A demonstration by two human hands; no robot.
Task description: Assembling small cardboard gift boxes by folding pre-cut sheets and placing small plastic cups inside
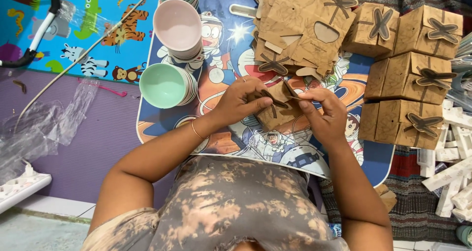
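Note:
My left hand (241, 101) and my right hand (324, 113) both grip a small brown cardboard box (278, 114) over a cartoon-printed table (221, 59). The fingers of both hands pinch the dark flaps at the box's top. The left wrist wears a thin bracelet, and a ring sits on one left finger. A heap of flat, unfolded brown box blanks (300, 20) lies just beyond the hands.
Several folded brown boxes (408, 79) with dark cross-shaped closures stand at the right. Stacks of pink bowls (178, 27) and mint green bowls (164, 85) sit at the left. Clear plastic wrap (44, 123) lies on the purple floor mat. White pieces (452, 167) are piled at the far right.

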